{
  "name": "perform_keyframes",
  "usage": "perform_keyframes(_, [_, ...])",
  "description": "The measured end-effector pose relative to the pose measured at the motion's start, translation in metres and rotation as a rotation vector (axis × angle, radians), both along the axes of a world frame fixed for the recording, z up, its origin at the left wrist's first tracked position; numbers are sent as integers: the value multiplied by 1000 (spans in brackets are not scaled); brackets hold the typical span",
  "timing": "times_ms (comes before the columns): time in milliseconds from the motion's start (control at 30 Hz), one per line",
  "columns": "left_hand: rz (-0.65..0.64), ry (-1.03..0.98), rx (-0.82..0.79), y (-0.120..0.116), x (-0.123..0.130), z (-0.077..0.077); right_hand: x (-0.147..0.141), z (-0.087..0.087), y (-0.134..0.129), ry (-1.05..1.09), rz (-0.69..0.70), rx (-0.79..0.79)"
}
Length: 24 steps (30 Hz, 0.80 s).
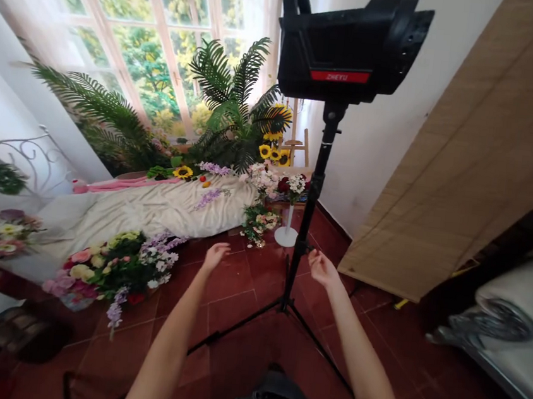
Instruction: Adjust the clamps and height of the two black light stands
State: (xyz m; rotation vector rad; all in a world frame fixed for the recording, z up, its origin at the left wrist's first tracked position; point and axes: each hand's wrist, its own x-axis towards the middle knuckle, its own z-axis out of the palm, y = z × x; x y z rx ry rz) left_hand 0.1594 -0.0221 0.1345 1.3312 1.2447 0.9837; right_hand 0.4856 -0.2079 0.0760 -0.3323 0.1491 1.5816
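Observation:
A black studio light [349, 49] with a red label sits on top of a black stand [306, 223], whose tripod legs spread on the floor. My right hand [322, 267] is at the stand's lower knob [308, 247], with its fingers curled near or against it. Left of the pole, my left hand [217, 254] hangs in the air over the floor, fingers loosely bent and apart, holding nothing and not touching the stand.
A draped daybed [165, 205] with flower bunches [98, 264] lies ahead, under a bright window. Palm leaves [233, 107] and a white vase stand [286, 236] are behind the pole. To the right are a hanging bamboo blind [434, 147] and a silvery sofa [511, 320].

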Motion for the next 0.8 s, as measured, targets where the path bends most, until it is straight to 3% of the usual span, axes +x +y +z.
perform_keyframes(100, [-425, -131, 22, 6, 114, -4, 9, 12, 14, 7, 72, -14])
perform_keyframes(133, [-505, -195, 66, 3, 148, -3, 10, 14, 17, 28, 87, -21])
perform_keyframes(200, [-563, -296, 135, -8, 204, 0, 13, 15, 20, 85, 98, -30])
perform_keyframes(300, [-579, -359, 173, -29, 262, 3, 17, 15, 23, 122, 82, -27])
perform_keyframes(400, [-445, -359, 174, -42, 293, 1, 23, 13, 28, 142, 65, -33])
perform_keyframes(500, [-314, -313, 113, -44, 305, -5, 29, 8, 32, 197, 52, -26])
perform_keyframes(700, [-348, -237, 127, -36, 308, -19, 34, 0, 34, 157, 90, 101])
perform_keyframes(800, [-291, -220, 132, -35, 311, -22, 35, 1, 33, 179, 106, 90])
